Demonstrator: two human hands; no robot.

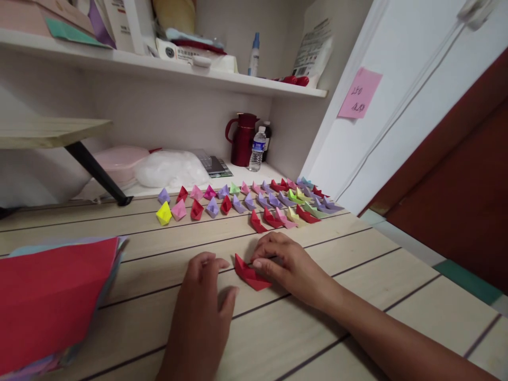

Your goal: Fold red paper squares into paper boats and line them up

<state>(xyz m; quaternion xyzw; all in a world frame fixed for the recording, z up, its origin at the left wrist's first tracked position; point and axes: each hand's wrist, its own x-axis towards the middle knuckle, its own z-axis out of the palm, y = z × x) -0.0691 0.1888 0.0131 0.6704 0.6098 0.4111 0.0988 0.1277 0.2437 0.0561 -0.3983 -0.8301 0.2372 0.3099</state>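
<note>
A red folded paper boat (251,276) sits on the wooden-plank table in front of me. My right hand (280,259) is closed on its right end, the thumb and fingers partly hiding the boat. Just left of the boat, my left hand (208,291) holds nothing. Its thumb and fingers are apart, and the fingertips point toward the boat without touching it. Beyond both hands stand rows of small paper boats, among them a yellow paper boat (164,214) at the left end and a red paper boat (257,221) nearer my right hand.
A stack of coloured paper (51,296) with a red sheet on top lies at the left. Behind the table are a dark red jug (243,140), a water bottle (257,151) and a white plastic bag (170,169). A black shelf leg (97,172) stands at back left.
</note>
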